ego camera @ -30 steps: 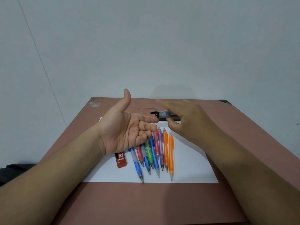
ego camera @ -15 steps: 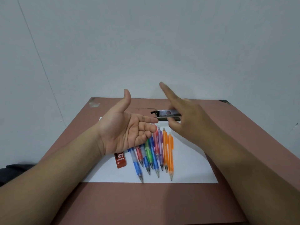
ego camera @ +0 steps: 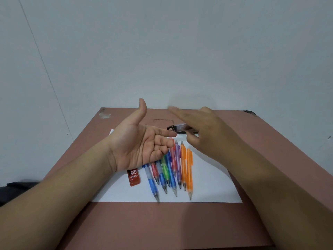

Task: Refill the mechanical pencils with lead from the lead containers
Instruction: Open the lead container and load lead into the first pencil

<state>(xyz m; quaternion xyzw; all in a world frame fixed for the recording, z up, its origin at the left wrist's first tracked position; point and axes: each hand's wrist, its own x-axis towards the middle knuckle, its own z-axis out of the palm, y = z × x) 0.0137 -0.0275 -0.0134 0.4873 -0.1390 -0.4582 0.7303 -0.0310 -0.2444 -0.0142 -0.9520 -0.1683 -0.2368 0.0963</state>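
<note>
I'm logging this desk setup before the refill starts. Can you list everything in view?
mechanical pencils: about nine, blue, red, green, pink, purple, orange; side by side on the paper, tips toward the camera
red lead container: one, marked 2B; left of the pencils
dark lead container: one, clear-dark; held above the paper's far edge
paper: one white sheet, on the table
table: one, brown, against a pale wall
left hand: palm up, empty
right hand: blurred, holds the dark container, index finger lifted
</note>
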